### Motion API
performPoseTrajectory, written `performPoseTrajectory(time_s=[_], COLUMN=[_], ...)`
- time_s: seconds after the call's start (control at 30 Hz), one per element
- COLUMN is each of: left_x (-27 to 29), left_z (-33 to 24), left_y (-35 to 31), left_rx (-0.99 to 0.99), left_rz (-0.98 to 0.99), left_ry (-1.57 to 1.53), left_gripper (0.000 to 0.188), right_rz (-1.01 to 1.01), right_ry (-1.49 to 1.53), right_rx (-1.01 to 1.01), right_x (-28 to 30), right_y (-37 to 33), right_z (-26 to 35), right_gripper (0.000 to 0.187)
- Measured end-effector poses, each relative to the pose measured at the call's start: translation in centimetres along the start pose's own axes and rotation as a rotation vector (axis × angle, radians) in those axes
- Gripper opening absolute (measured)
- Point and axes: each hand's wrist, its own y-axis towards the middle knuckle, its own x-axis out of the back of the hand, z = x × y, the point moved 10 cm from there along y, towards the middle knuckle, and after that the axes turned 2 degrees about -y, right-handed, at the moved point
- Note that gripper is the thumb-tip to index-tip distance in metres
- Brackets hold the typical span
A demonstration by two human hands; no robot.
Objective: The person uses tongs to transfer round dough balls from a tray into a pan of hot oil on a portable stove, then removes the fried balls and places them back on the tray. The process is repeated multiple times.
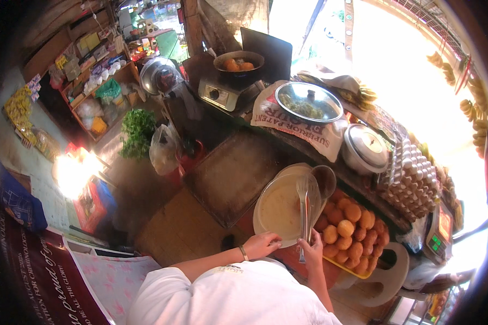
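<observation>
A wide pale bowl (260, 214) of cream-coloured batter stands in front of me. My left hand (263, 245) is at its near rim, fingers curled over the edge. Metal tongs with a fork-like tip (302, 189) are in my right hand (312, 250), their tip over the batter. A dark, round, bowl-shaped thing (324, 181) overlaps the bowl's far right rim. To the right, close by my right hand, a yellow tray (346, 271) carries a heap of round, golden-brown fried pieces (352, 233).
A pan (238, 62) with orange-brown pieces sits on a stove (218, 95) at the back. Along the counter are a glass-lidded dish (309, 102), a lidded pot (365, 147), stacked eggs (411, 173) and a scale (439, 238). Leafy greens (137, 132) lie left.
</observation>
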Motion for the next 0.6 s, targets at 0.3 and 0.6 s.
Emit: performPoseTrajectory(time_s=[0.3,0.6], left_x=[4.3,5.6], left_z=[1.0,2.1], left_y=[1.7,2.7], left_rx=[-0.239,-0.281], left_rz=[-0.041,0.148], left_ry=[0.229,0.241], left_gripper=[0.03,0.03], right_rz=[-0.151,-0.306], right_ry=[-0.116,-0.191], right_rx=[0.097,0.072], right_x=[-1.1,-1.5], right_y=[-0.1,-0.7], right_z=[2.2,2.5], right_gripper=[0.063,0.059])
